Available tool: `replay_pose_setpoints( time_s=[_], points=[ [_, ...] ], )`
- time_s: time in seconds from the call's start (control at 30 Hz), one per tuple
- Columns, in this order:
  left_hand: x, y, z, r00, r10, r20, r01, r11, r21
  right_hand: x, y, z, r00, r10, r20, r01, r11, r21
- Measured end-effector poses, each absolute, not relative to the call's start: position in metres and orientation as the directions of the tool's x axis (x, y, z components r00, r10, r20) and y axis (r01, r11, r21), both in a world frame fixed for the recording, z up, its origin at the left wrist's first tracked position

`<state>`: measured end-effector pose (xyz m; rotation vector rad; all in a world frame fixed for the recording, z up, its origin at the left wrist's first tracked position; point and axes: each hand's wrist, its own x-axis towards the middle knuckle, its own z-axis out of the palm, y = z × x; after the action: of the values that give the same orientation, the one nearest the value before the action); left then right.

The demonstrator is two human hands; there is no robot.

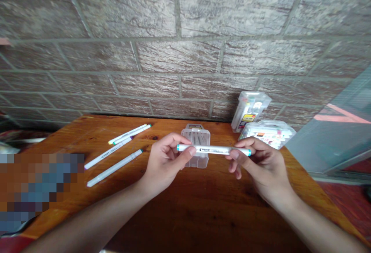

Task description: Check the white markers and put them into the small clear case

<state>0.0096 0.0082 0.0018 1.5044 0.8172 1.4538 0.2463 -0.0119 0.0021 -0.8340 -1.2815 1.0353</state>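
Note:
A white marker [213, 150] with teal ends is held level above the table, pinched at both ends. My left hand [165, 162] grips its left end between thumb and fingers. At the other end, my right hand [259, 164] pinches it, with the lower fingers curled loosely below. Behind the marker stands a clear plastic case [198, 162] with its lid up, partly hidden by the marker; some grey-white pens seem to show inside. Several loose markers lie left of my left hand, among them a grey-white marker [114, 169] and a purple-tipped marker [108, 153].
A tall clear case of markers [251, 110] stands by the brick wall [199, 56] at the back right. In front of it sits a wider marker case [266, 133]. The wooden table [199, 214] ends on the right beside a glass panel [327, 141]. A pixelated patch covers the lower left.

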Motion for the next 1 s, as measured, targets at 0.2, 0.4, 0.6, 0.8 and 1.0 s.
replay_pose_setpoints(
  time_s=[0.2, 0.4, 0.6, 0.8, 1.0],
  points=[
    [0.007, 0.008, 0.0, 0.108, 0.919, 0.379, -0.112, -0.368, 0.923, 0.248, -0.012, 0.001, -0.016, 0.943, 0.333, -0.175, 0.325, -0.929],
    [0.007, 0.008, -0.001, 0.116, 0.92, 0.374, -0.178, -0.351, 0.919, 0.25, -0.01, -0.002, -0.007, 0.948, 0.319, -0.201, 0.311, -0.929],
    [0.007, 0.01, -0.002, 0.108, 0.923, 0.37, -0.248, -0.335, 0.909, 0.249, -0.01, 0.002, 0.018, 0.949, 0.315, -0.231, 0.311, -0.922],
    [0.004, 0.013, -0.007, 0.121, 0.923, 0.365, -0.295, -0.318, 0.901, 0.248, -0.01, 0.003, 0.024, 0.951, 0.308, -0.255, 0.304, -0.918],
    [0.003, 0.013, -0.009, 0.118, 0.92, 0.373, -0.308, -0.324, 0.895, 0.248, -0.01, 0.003, 0.017, 0.947, 0.319, -0.27, 0.312, -0.911]
  ],
)
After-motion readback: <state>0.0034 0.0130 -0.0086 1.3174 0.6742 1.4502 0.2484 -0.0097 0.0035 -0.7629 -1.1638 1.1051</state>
